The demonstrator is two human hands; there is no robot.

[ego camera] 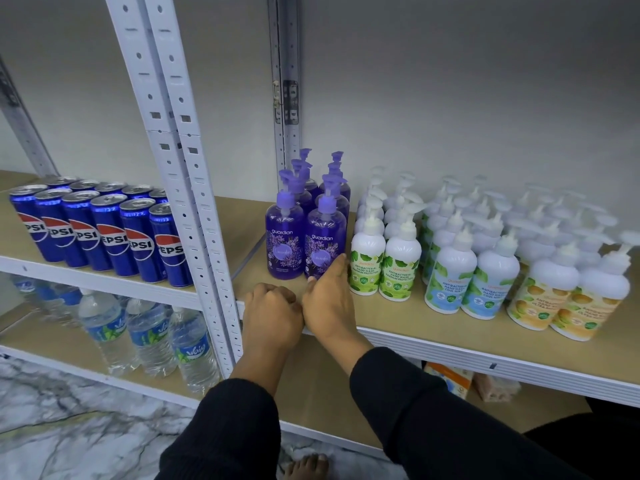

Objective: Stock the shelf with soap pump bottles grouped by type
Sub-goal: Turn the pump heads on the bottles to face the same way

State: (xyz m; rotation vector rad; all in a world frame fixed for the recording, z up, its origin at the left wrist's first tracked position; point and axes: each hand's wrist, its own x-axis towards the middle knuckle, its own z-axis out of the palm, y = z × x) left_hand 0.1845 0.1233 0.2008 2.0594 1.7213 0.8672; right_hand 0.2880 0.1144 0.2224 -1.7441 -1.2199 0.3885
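The right hand (pixel 327 306) lays straight fingers against the front translucent purple plastic pump bottle (pixel 325 244) just ahead of it, likely squaring it with its purple group (pixel 313 192). The left hand (pixel 272 311), beside the right, rests fisted and empty on the white metal shelf edge (pixel 450 344).

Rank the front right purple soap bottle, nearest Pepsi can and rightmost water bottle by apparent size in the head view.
Largest: purple soap bottle.
Then Pepsi can and water bottle, about alike; the shelf edge hides the water bottle's top, so unranked.
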